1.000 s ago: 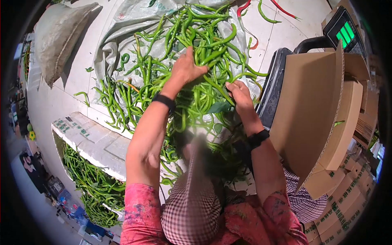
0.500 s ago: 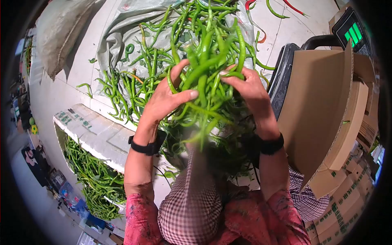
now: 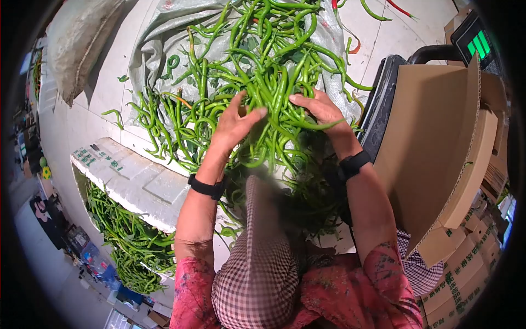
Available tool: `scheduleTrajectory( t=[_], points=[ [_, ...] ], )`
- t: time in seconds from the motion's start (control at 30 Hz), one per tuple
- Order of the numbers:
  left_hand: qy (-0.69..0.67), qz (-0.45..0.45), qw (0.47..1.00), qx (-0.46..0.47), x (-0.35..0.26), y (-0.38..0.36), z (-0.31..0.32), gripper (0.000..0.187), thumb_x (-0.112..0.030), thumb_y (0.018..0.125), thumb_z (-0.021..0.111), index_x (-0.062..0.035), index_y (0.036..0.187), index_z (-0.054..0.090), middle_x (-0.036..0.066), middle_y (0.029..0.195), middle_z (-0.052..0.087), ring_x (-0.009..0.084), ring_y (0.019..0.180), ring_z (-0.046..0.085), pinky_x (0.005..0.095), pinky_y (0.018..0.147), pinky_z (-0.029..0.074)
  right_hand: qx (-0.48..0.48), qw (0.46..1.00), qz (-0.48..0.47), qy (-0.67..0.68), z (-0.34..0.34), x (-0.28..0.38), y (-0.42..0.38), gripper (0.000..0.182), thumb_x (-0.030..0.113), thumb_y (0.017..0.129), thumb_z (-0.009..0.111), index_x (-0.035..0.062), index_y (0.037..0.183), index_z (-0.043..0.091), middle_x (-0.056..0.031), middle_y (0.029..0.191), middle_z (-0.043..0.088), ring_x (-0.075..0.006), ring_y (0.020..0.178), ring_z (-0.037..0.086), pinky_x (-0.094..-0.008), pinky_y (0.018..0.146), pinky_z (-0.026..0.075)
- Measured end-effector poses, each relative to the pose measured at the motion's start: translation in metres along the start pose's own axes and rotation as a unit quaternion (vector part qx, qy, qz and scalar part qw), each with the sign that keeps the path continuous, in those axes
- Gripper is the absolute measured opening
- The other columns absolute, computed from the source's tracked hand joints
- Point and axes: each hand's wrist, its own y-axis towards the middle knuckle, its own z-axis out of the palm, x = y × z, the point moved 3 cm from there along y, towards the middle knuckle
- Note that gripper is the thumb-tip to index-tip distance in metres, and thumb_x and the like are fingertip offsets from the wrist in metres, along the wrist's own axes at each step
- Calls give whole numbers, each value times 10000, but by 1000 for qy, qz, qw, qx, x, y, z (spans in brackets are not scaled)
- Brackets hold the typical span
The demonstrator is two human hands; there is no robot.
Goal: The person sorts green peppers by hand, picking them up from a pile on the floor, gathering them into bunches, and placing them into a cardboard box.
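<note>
A loose heap of long green chili peppers (image 3: 276, 90) lies between my two hands, several leaves mixed in. At its left side my left hand (image 3: 236, 125) is open, thumb and forefinger spread apart, the thumb tip beside the peppers. My right hand (image 3: 322, 111) is at the opposite side, its thumb against the heap and its fingers loosely curved outward; one pepper runs across below its palm. Some fingertips are hidden among the peppers. Under the heap spreads a whitish woven plastic sheet (image 3: 156, 52).
To the left is a white foam box (image 3: 139, 181) with more green peppers (image 3: 129, 241). An open cardboard box (image 3: 424, 131) stands right, by a scale with a lit display (image 3: 478, 44). A full sack (image 3: 82, 44) leans at upper left. Red peppers (image 3: 402, 8) lie on the tiles.
The bunch of peppers that was blurred between my hands now rests lower on the heap, in sharper view. Both hands have drawn slightly down, and the left thumb has come off the bunch.
</note>
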Motion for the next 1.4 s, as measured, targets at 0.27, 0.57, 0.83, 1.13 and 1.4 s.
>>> scheduleTrajectory(
  t=[0.27,0.57,0.83,1.13,1.4],
  points=[
    [165,10,975,-150,2,27,15,785,-429,772,721,92,1298,461,300,1126,583,403,1058,559,461,909,429,-46,991,71,-104,-14,-55,20,338,155,825,700,13,1121,620,-40,992,655,-105,864,586,-245,749,453],
    [-3,88,974,-208,-12,8,33,861,-261,751,794,59,1385,307,217,1050,646,313,893,660,357,774,531,106,994,12,0,22,-17,1,530,267,879,608,-7,1318,491,-29,1131,608,-114,1002,546,-275,871,433],
    [-264,46,963,-13,-6,8,37,887,-128,728,807,12,1431,285,161,1202,572,237,1031,605,334,885,506,103,993,24,-56,22,-22,-2,461,130,866,630,-14,1287,506,-76,1115,628,-159,1038,575,-301,924,444],
    [-352,87,932,-10,-26,-19,16,714,-6,758,696,16,1390,365,119,1208,587,181,989,618,295,823,526,25,987,25,157,1,5,-38,296,210,947,580,-23,1128,552,-50,841,581,-156,850,598,-280,788,490],
    [-360,106,927,6,-53,-57,-18,396,-206,784,692,-3,1080,526,65,840,555,128,635,540,242,547,460,-313,911,-76,-256,-35,4,-52,507,211,868,676,-78,1243,496,-185,1177,599,-240,990,630,-354,883,493]
  ],
)
